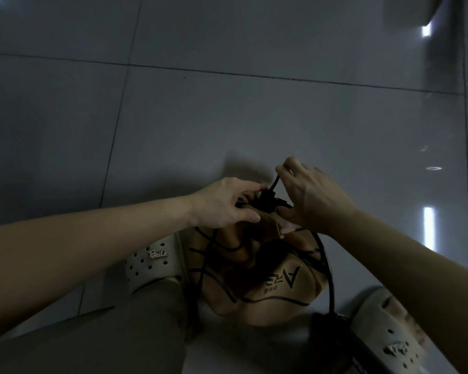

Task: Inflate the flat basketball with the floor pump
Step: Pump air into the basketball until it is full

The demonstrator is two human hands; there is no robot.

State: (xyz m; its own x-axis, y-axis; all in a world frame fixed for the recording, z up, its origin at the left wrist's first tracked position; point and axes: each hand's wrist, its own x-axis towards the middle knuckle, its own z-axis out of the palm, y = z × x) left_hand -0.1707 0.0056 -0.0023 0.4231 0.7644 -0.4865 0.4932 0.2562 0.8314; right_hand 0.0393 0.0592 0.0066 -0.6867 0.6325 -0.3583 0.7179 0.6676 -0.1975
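Dim light is leaving everything murky; bright strips are glaring off the glossy floor (227, 109) at right, and edges are bending and blurring.

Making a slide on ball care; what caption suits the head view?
Left hand pinches the pump head against the crumpled basketball; right hand pinches the black hose above it.
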